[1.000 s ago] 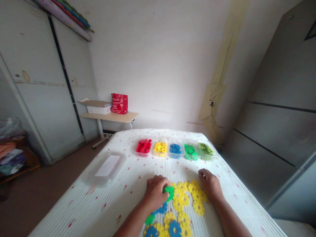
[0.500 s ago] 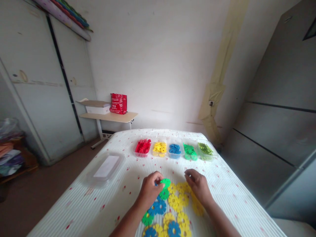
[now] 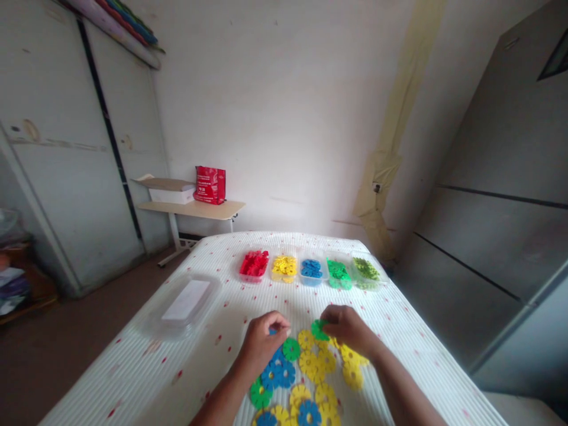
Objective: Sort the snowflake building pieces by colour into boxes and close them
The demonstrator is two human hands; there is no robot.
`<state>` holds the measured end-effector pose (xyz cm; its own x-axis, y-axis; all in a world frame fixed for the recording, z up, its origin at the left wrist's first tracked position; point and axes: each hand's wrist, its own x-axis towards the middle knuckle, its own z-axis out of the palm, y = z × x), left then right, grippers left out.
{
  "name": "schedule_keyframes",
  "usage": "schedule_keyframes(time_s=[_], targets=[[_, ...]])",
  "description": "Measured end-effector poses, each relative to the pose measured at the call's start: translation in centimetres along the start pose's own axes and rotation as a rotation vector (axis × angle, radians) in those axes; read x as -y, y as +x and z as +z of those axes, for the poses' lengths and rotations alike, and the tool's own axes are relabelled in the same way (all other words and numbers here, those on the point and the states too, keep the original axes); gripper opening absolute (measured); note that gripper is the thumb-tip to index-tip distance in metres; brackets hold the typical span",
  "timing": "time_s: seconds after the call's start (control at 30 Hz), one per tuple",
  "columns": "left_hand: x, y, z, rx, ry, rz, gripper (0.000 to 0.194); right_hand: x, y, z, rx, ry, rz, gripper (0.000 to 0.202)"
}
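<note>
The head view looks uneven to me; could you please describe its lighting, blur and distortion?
In the head view, the wall is bright mid-frame, the floor at left dark; also there, the grey cabinet leans as if through a wide lens; the right hand and green disc look soft, and the bag's small print is too blurred to read.

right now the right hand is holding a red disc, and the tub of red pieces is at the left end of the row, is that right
Not quite: the head view shows a green disc in the right hand, not a red one. The tub of red pieces is at the left end.
</note>
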<state>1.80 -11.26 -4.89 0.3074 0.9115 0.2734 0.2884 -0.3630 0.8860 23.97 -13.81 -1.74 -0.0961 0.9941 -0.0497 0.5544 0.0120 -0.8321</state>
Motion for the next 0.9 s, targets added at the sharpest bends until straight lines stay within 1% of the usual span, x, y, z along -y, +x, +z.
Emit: schedule_keyframes(time_s=[0.07,0.13,0.2,0.23,0.27,0.3,0.33,0.43,0.53,0.6,0.67,0.77,0.83,0.9], targets=[[0.3,-0.1,-0.7,-0.036,0.058,-0.001,0.010,0.3,1.3,-2.7,-0.175,-0.114,0.010,0.006],[0.6,-0.3,-1.1,-0.025,0.111,0.006,0.011,0.8,2.8,-5.2,-0.387,-0.173,-0.013,0.009],[0.9,-0.6,-1.3,-0.001,0.156,0.013,0.012,0.9,4.0,-7.0,-0.615,-0.153,0.013,0.025],[1.0,-0.7,-1.3,0.009,0.178,0.017,0.013,0.7,4.4,-7.5,-0.701,-0.143,0.029,0.034],[1.2,-0.8,-1.3,0.015,0.198,0.023,0.013,0.3,4.5,-7.7,-0.758,-0.136,0.038,0.041],[1.3,-0.9,-1.3,0.018,0.219,0.032,0.014,-0.3,4.5,-7.6,-0.783,-0.139,0.040,0.043],[1.4,-1.1,-1.2,0.021,0.239,0.045,0.015,-1.0,4.3,-7.3,-0.782,-0.152,0.034,0.041],[1.1,-1.2,-1.0,0.046,0.309,0.100,0.017,-4.0,2.5,-5.9,-0.748,-0.224,-0.004,0.033],[0.1,-1.1,-0.2,0.097,0.441,0.137,0.019,-7.1,0.3,-4.9,-0.776,-0.364,-0.014,0.034],[-0.7,-0.8,0.7,0.134,0.566,0.132,0.022,-8.6,-0.6,-4.8,-0.789,-0.450,0.023,0.034],[-1.4,-0.4,1.8,0.173,0.688,0.111,0.022,-9.5,-1.0,-5.0,-0.798,-0.497,0.076,0.034],[-2.1,0.5,3.4,0.223,0.806,0.074,0.018,-9.9,-0.9,-5.2,-0.791,-0.514,0.130,0.034],[-2.2,1.0,4.0,0.246,0.818,0.044,0.015,-9.9,-0.7,-5.1,-0.769,-0.515,0.144,0.034],[-2.1,1.5,4.4,0.260,0.792,0.021,0.015,-9.9,-0.5,-4.9,-0.754,-0.513,0.147,0.034]])
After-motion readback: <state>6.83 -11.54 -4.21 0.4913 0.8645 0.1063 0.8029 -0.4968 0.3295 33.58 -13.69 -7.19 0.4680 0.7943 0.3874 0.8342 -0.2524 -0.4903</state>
